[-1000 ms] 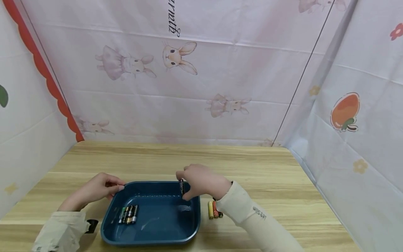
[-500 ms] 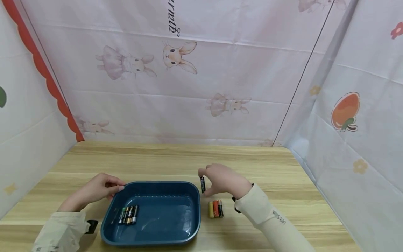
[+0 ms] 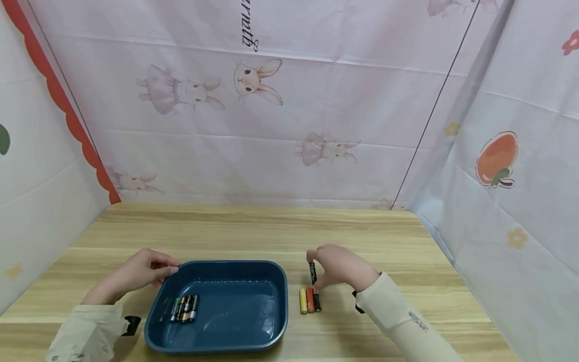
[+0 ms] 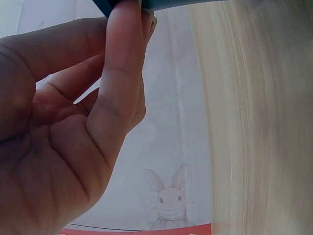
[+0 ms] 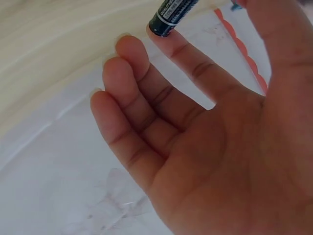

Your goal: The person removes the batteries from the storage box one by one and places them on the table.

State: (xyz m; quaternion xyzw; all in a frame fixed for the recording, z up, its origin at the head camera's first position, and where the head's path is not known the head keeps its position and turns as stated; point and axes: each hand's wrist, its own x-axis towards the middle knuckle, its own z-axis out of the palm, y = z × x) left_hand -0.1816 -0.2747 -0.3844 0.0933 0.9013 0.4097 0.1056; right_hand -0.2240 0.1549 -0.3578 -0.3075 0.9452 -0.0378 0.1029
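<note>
My right hand [image 3: 341, 266] pinches a black battery [image 3: 313, 273] lengthwise between thumb and index finger, just behind a short row of batteries on the table. In that row lie a yellow battery [image 3: 303, 301], a red battery [image 3: 310, 300] and a black battery [image 3: 317, 300], side by side. The right wrist view shows the held battery [image 5: 171, 14] with one end against the index fingertip. My left hand [image 3: 140, 274] pinches the back left corner of a dark blue tray [image 3: 217, 348]. Several batteries [image 3: 184, 308] lie side by side at the left inside the tray.
The wooden table [image 3: 253, 229] carries the tray and the loose batteries. Cloth walls with printed rabbits enclose it: a back wall [image 3: 289, 115], a left wall [image 3: 45, 201] and a right wall [image 3: 511, 241].
My right hand has carried the black battery from over the tray's back right corner to the right and slightly nearer, behind the loose row. The left hand and tray have stayed put.
</note>
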